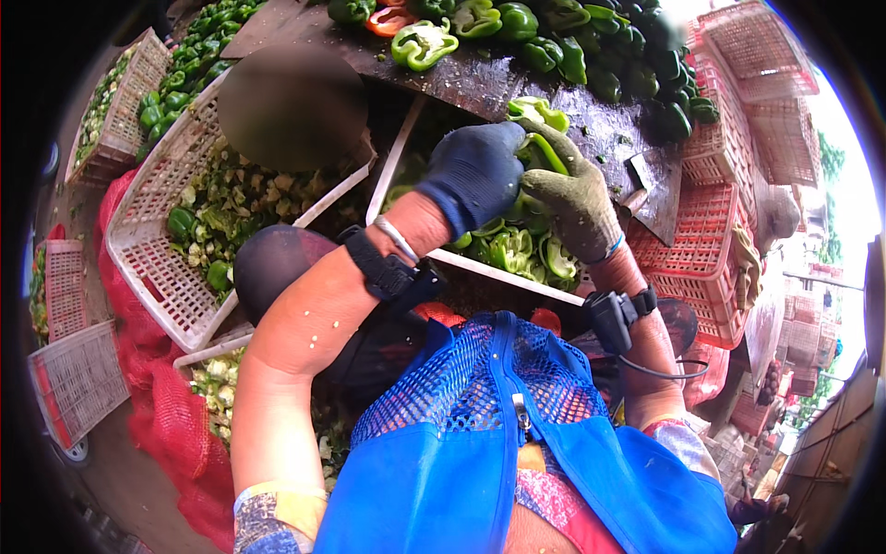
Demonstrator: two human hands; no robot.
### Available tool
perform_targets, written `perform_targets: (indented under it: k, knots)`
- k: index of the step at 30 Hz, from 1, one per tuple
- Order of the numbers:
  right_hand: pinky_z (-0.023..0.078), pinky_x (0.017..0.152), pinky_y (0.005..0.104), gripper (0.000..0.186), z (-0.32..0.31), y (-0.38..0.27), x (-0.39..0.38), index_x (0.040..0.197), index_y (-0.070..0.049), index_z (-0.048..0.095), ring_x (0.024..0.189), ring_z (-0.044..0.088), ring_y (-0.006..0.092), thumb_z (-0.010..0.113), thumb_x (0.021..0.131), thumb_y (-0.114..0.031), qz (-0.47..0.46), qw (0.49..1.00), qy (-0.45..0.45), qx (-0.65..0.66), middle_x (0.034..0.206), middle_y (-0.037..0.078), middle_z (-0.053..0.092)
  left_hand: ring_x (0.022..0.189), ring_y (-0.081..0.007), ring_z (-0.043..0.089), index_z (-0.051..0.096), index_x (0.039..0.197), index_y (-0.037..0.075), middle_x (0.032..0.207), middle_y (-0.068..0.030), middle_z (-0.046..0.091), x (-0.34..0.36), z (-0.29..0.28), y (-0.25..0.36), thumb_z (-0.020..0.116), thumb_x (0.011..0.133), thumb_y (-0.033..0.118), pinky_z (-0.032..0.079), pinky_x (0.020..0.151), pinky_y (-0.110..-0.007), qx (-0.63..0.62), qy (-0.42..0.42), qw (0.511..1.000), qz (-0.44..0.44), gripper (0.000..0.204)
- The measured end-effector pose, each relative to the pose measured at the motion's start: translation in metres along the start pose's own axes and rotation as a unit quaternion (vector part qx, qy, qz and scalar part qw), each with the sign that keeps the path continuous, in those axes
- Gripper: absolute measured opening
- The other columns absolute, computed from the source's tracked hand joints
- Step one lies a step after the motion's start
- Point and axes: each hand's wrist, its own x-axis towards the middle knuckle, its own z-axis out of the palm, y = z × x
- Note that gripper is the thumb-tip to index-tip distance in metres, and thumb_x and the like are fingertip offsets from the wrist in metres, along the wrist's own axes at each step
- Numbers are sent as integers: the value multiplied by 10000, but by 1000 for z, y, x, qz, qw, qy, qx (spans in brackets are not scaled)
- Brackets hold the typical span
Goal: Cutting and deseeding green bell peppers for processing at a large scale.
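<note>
My left hand (475, 174), in a dark blue glove, is closed in a fist, its fingertips hidden against the pepper. In my right hand (580, 201), gloved in olive green, a green bell pepper piece (550, 153) is pinched between thumb and fingers. Both hands meet above a white crate (503, 279) holding cut green peppers (513, 253). Just beyond my fingers shows a light green pepper half (538, 113), by the near edge of the dark table (480, 81); I cannot tell whether it is held.
Whole green peppers (637, 60) are heaped on the table with an open half (424, 43). At left stands a white crate (152, 245) of pepper cores and scraps, beside a red mesh sack (171, 415). Red crates (692, 263) stack up on the right.
</note>
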Motion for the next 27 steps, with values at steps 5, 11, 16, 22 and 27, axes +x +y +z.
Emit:
perform_targets:
  k: [5,11,16,22,27]
  knots:
    - [520,909,304,332,-34,29,8,1125,-31,670,1051,647,182,666,793,-22,-292,927,-46,-229,1299,130,633,755,-300,688,708,922,23,852,-165,700,4,-23,4,671,822,151,546,713,-366,-78,-94,992,12,166]
    - [506,880,266,454,-15,32,-8,1231,20,616,1015,623,142,631,777,18,-105,984,-79,118,1261,106,644,719,-95,639,704,943,-48,789,-47,677,5,-43,4,651,860,82,525,660,-259,-330,-180,922,-94,163]
    - [526,931,315,586,-50,15,2,1341,-11,584,1040,676,222,723,777,-91,59,978,-136,-148,1198,98,693,601,-163,655,664,1070,-28,820,-94,704,8,-94,4,609,893,111,533,569,-298,-370,115,887,-253,232]
    - [538,888,349,611,-85,41,76,1333,-21,585,998,698,279,711,833,-348,5,949,186,-253,1122,189,704,822,-392,669,588,1116,11,896,-206,679,26,-110,-47,684,816,122,526,758,-488,217,246,932,-151,335]
    - [571,744,323,579,-68,83,118,1295,-17,623,859,704,190,716,832,-353,46,973,159,-159,991,146,734,881,-440,679,665,1004,14,918,-267,694,34,36,-42,780,778,341,542,787,-480,-85,15,971,-222,414]
